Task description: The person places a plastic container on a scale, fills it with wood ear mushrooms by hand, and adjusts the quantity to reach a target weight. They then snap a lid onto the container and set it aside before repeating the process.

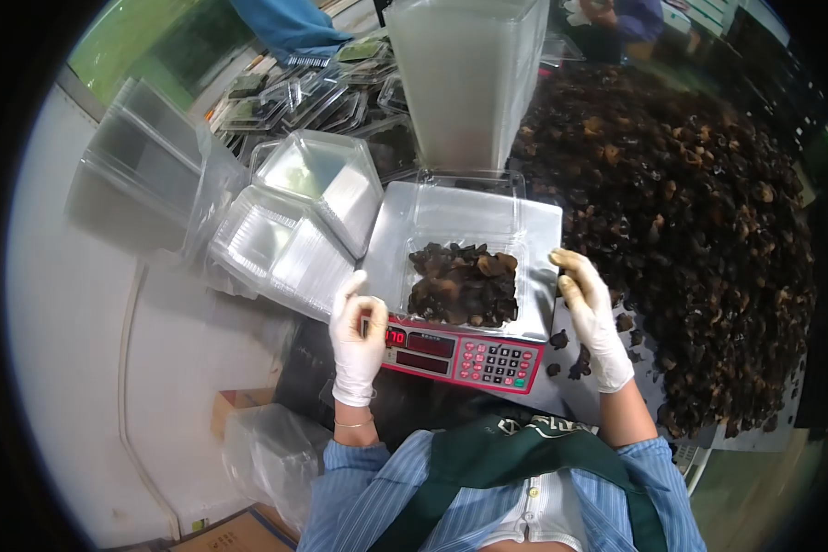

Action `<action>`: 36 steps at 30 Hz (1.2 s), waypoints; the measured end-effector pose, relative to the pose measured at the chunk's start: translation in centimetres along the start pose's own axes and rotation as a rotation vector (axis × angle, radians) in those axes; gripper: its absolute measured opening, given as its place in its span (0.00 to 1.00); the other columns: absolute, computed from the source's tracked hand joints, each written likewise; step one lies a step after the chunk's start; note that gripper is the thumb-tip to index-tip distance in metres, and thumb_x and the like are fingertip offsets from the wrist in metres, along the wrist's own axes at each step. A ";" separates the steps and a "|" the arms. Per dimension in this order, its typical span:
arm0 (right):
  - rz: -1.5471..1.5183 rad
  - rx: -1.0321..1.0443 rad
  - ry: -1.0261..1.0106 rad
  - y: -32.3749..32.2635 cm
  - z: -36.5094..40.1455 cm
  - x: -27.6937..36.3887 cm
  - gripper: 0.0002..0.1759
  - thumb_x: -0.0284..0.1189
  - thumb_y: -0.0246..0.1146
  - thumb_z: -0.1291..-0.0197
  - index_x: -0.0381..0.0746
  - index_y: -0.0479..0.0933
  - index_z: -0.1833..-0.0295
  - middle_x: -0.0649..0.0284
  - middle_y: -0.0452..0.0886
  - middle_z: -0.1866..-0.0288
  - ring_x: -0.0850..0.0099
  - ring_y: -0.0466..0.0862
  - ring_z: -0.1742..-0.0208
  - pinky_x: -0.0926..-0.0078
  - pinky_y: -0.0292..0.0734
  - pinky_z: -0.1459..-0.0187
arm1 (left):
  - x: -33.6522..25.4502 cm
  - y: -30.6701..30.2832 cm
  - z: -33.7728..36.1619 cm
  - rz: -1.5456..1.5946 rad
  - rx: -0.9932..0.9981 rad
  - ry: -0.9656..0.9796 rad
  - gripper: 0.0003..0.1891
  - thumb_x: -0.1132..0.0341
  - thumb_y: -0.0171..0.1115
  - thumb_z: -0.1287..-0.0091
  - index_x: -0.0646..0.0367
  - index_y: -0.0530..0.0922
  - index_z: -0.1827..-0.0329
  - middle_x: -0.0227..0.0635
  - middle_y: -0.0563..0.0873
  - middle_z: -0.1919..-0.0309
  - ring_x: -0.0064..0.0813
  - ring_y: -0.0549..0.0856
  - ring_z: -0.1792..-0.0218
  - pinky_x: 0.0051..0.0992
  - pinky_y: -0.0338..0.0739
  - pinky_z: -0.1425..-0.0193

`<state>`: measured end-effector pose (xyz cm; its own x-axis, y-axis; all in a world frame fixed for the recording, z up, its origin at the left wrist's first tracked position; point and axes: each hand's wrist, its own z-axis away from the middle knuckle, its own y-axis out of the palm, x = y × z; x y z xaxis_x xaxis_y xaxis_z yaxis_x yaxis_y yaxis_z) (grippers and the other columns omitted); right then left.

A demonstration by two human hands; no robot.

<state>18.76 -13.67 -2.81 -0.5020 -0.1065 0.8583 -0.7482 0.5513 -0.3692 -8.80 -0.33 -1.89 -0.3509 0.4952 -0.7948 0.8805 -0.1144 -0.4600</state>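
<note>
A clear plastic box (522,258) with its lid folded back lies on the silver plate of a red digital scale (535,368). Dark brown dried pieces (463,285) fill the box. My left hand (357,342), in a white glove, is at the scale's left front corner, beside the lit display, its fingers curled with thumb and fingertips close together and nothing visible between them. To the right of the plate is my right hand (592,308), also gloved, with fingers apart and holding nothing, near the plate's edge.
A large heap of dark dried pieces (672,221) covers the right side. Tall stacked clear containers (460,87) rise behind the scale. More stacked boxes (285,239) stand left. Filled boxes (313,97) lie at the back, near a person's blue sleeve (290,28).
</note>
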 end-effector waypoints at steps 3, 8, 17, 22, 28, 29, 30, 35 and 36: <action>-0.117 -0.023 0.197 -1.5 1.4 -2.2 0.15 0.22 0.52 0.35 0.33 0.73 0.43 0.60 0.78 0.44 0.70 0.76 0.42 0.75 0.67 0.40 | 1.1 -1.3 0.0 0.017 -0.097 -0.007 0.02 0.77 0.60 0.38 0.63 0.78 0.64 0.44 0.78 0.47 0.37 0.77 0.44 0.30 0.68 0.38; -0.208 -0.059 0.385 -2.4 2.1 -3.2 0.16 0.23 0.53 0.34 0.33 0.73 0.42 0.61 0.80 0.46 0.73 0.78 0.46 0.76 0.70 0.42 | 2.7 -1.7 0.6 0.116 -0.135 -0.093 0.13 0.76 0.59 0.36 0.64 0.75 0.48 0.38 0.80 0.51 0.27 0.78 0.48 0.26 0.70 0.41; 0.017 -0.019 0.211 2.2 -5.5 -2.8 0.19 0.25 0.56 0.38 0.34 0.72 0.41 0.52 0.80 0.46 0.68 0.79 0.46 0.73 0.73 0.44 | 2.2 1.9 1.1 0.334 0.288 -0.407 0.24 0.69 0.58 0.31 0.61 0.64 0.32 0.25 0.76 0.72 0.12 0.73 0.74 0.14 0.70 0.70; 0.003 0.054 0.117 4.3 -6.9 -5.9 0.28 0.28 0.58 0.38 0.37 0.64 0.33 0.49 0.74 0.38 0.63 0.79 0.45 0.69 0.73 0.44 | 1.5 2.1 1.0 0.549 0.282 -0.533 0.23 0.71 0.56 0.31 0.61 0.65 0.33 0.28 0.77 0.73 0.13 0.74 0.76 0.13 0.70 0.73; 0.008 0.013 0.244 -0.9 -4.0 -1.8 0.17 0.32 0.60 0.40 0.37 0.77 0.48 0.52 0.82 0.53 0.60 0.83 0.51 0.68 0.76 0.49 | 2.4 2.0 1.5 0.622 0.274 -0.508 0.23 0.68 0.58 0.30 0.59 0.65 0.33 0.27 0.79 0.77 0.14 0.75 0.78 0.14 0.71 0.74; 0.121 0.025 0.301 -1.9 -2.9 -1.9 0.13 0.33 0.60 0.41 0.38 0.79 0.53 0.52 0.84 0.57 0.61 0.84 0.56 0.69 0.77 0.53 | 2.2 1.9 1.5 0.614 0.273 -0.518 0.23 0.68 0.58 0.30 0.59 0.65 0.33 0.27 0.79 0.77 0.14 0.75 0.78 0.14 0.71 0.74; 0.240 0.035 0.365 -2.5 -1.6 -2.2 0.11 0.35 0.60 0.41 0.39 0.81 0.60 0.53 0.84 0.63 0.59 0.85 0.61 0.68 0.78 0.58 | 2.1 1.8 1.5 0.594 0.277 -0.517 0.23 0.68 0.57 0.30 0.59 0.65 0.33 0.27 0.79 0.77 0.14 0.75 0.78 0.14 0.71 0.74; 0.697 0.422 0.151 -1.5 6.6 -5.6 0.09 0.33 0.63 0.49 0.41 0.77 0.63 0.53 0.79 0.64 0.54 0.82 0.63 0.60 0.78 0.60 | 2.4 1.3 1.1 0.484 0.197 -0.488 0.21 0.67 0.56 0.29 0.59 0.67 0.34 0.27 0.79 0.76 0.13 0.74 0.78 0.13 0.70 0.74; 0.676 0.417 0.140 -1.1 7.4 -5.7 0.08 0.31 0.63 0.49 0.40 0.77 0.63 0.53 0.79 0.64 0.54 0.82 0.64 0.60 0.78 0.61 | 2.5 1.1 0.9 0.472 0.179 -0.463 0.21 0.67 0.55 0.29 0.59 0.67 0.34 0.27 0.79 0.76 0.13 0.74 0.77 0.13 0.69 0.74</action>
<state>19.26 -19.79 -9.96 -0.8656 0.2594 0.4283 -0.4164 0.1021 -0.9034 -9.01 0.01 -4.67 -0.0774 -0.0572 -0.9954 0.9205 -0.3877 -0.0493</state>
